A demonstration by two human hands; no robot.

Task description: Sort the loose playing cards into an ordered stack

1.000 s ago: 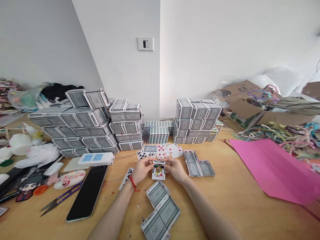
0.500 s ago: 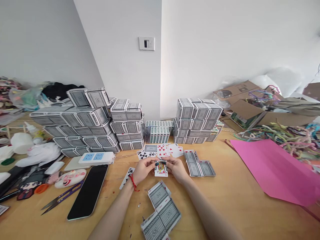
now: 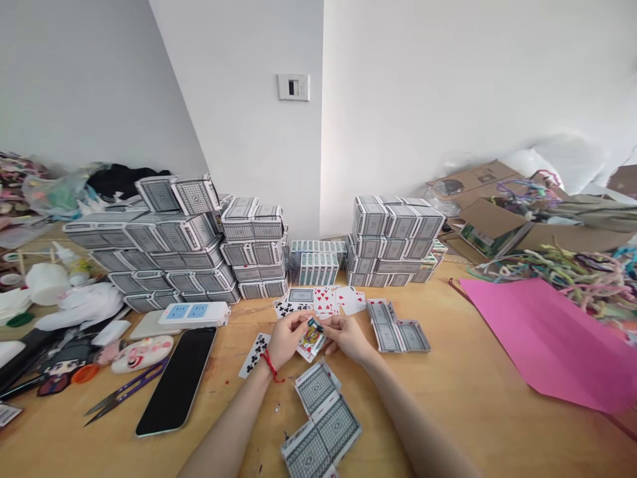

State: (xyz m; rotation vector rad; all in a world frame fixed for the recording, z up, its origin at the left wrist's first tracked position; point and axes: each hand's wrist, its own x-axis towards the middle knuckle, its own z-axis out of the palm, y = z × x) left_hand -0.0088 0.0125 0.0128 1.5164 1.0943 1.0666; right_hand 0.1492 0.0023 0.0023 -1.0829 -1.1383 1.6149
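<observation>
Between my two hands is a jack playing card, face up and tilted. My left hand, with a red string at the wrist, pinches its upper end. My right hand has its fingers closed at the card's upper right edge. Under my left wrist lies a ten of clubs. Beyond my hands are a seven-or-so of hearts, a face-down card and other loose cards. A joined piece of folded cards lies between my forearms; a smaller one sits right of my right hand.
Stacked card blocks stand at the left, centre-left and right. Small card boxes sit between them. A phone, scissors and a power strip lie left. Pink paper and a cardboard box are right.
The jack card has turned from upright to tilted, its lower end swinging left. My fingers have shifted along its upper edge. The pieces on the table have stayed put.
</observation>
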